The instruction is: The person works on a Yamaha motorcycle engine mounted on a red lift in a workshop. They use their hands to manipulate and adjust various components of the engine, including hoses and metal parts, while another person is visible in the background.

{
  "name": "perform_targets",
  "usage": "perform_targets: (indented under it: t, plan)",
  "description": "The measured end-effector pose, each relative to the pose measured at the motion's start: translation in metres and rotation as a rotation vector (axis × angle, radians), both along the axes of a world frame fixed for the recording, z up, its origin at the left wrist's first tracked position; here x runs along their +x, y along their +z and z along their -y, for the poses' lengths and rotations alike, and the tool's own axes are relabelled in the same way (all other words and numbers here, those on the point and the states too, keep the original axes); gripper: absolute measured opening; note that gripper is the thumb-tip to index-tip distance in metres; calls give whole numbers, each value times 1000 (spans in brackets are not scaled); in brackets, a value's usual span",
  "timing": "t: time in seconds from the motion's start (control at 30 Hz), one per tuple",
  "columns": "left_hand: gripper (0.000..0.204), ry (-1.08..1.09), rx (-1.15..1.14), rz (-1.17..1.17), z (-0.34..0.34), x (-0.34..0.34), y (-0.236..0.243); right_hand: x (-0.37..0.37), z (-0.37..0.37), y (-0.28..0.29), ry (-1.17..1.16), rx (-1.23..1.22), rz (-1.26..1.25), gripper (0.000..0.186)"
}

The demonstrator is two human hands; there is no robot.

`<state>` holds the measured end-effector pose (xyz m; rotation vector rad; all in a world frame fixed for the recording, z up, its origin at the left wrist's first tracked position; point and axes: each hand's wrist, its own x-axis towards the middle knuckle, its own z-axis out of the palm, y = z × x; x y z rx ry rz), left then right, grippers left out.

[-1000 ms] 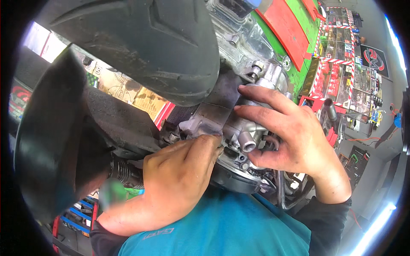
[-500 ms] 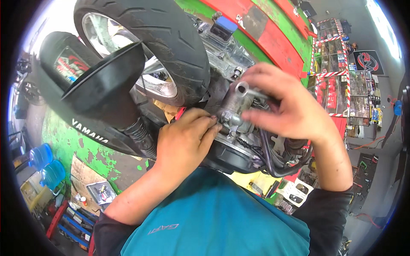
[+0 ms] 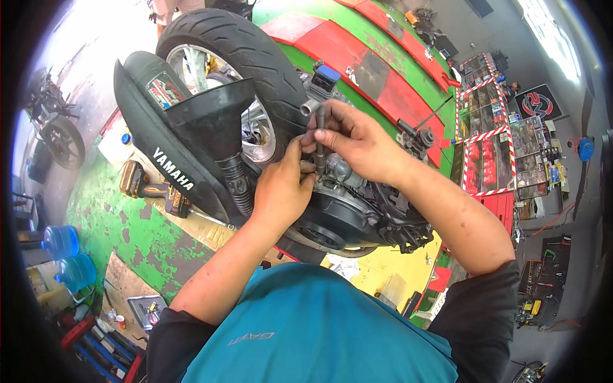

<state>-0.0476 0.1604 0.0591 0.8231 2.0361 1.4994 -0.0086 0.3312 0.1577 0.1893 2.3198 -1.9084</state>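
Observation:
My right hand (image 3: 351, 137) is closed around the upright shaft of a metal socket wrench (image 3: 320, 153), just below its tubular crosspiece. The wrench's lower end reaches down to the scooter engine (image 3: 335, 220), where the exact seat is hidden by fingers. My left hand (image 3: 281, 185) is pinched against the lower shaft, its fingertips close to the engine casing. Beyond my hands is the rear wheel's tyre (image 3: 220, 35). A black air duct (image 3: 214, 118) and a black fender (image 3: 169, 172) stand to the left of it.
A cordless impact driver (image 3: 150, 188) lies on cardboard at left. Blue water jugs (image 3: 62, 241) and a parts tray (image 3: 148, 311) sit farther left. A red-and-green ramp (image 3: 383, 67) runs behind the engine, glass display cases (image 3: 479, 115) to the right. Another person's legs (image 3: 179, 7) show at the top.
The view has shifted. My right hand, blurred with its fingers spread around the wrench before, is now closed on the shaft. The left hand has come up from the casing to the lower shaft.

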Motion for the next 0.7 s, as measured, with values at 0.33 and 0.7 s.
perform_targets:
  t: [0.33,0.7]
  plan:
    - [63,27,99,-40,-2,2,-10,7,4,-18,-21,54,-19,17]
    - [43,88,47,59,-1,1,9,-10,29,12,-122,773,68,20]
